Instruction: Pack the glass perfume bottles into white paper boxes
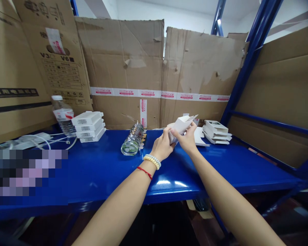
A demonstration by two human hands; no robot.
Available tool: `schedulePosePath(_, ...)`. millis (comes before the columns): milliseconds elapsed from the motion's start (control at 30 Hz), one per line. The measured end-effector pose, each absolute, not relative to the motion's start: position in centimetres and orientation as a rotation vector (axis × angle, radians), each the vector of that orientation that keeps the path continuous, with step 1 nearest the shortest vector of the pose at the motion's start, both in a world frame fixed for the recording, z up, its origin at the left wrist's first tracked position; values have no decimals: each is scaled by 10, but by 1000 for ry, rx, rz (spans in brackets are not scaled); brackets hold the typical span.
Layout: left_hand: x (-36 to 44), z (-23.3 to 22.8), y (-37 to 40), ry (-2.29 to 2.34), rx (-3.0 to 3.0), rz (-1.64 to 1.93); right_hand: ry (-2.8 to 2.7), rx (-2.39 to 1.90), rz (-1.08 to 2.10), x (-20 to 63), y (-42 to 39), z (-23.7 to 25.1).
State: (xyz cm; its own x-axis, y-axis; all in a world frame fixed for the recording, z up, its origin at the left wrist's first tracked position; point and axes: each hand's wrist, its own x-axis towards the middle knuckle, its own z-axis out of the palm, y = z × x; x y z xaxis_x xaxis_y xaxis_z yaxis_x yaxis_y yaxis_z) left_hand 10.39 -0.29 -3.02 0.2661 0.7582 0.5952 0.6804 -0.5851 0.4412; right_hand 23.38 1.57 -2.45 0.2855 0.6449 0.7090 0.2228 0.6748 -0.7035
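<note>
Both my hands hold a small white cardboard box (181, 125) above the back middle of the blue shelf (105, 171). My left hand (163, 146), with a bead bracelet and a red string at the wrist, grips its lower left side. My right hand (187, 139) grips its right side, fingers on the open flap. Just left of my hands a row of small glass bottles (133, 140) lies on the shelf. Under and behind the box lie flat white box blanks (201, 137).
A stack of white boxes (88, 126) and a water bottle (63, 116) stand at the back left, with white cables (38, 140) beside them. More white boxes (217, 131) are stacked at the back right. Brown cardboard sheets (125, 68) line the back and sides. A blue upright (248, 58) rises at the right.
</note>
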Motion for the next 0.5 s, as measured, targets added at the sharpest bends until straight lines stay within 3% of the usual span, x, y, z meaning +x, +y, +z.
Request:
schedulePosePath(200, 102, -32, -1, 1385, 2420, 1233, -1284, -980, 375, 237, 24, -34)
schedulePosePath(500, 103, -34, 4, 1271, 2225, 1383, -1256, -827, 289, 246, 21, -21)
